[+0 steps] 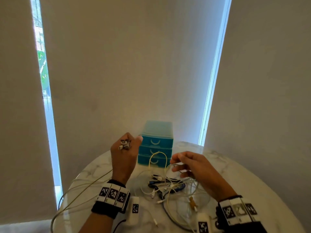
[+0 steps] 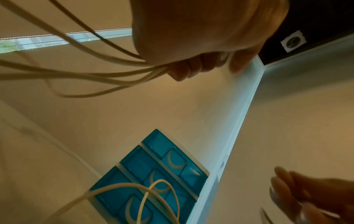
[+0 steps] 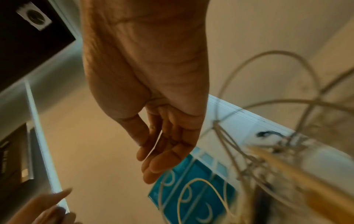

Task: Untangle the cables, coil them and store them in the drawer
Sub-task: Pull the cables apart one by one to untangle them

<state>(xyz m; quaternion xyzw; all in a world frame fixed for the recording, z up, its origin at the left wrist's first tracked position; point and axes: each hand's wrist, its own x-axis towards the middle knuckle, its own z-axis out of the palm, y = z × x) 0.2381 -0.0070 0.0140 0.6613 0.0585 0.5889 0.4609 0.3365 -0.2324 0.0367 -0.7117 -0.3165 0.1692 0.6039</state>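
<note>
My left hand (image 1: 127,144) is raised in front of the blue three-drawer unit (image 1: 156,143). It grips several pale cables (image 2: 107,75) in a fist, and their metal plug ends (image 1: 124,145) stick up out of it. Those cables trail down-left over the table edge. My right hand (image 1: 175,164) hovers over the tangle of white, black and blue cables (image 1: 168,184) with relaxed, nearly straight fingers (image 3: 162,153). A thin white strand (image 1: 180,165) lies across them. All three drawers look shut.
The round marble table (image 1: 239,175) stands against pale blinds. A yellow-tipped plug (image 1: 191,201) and loose white leads lie near the front edge. A yellowish cable loop (image 1: 158,157) arches in front of the lower drawers.
</note>
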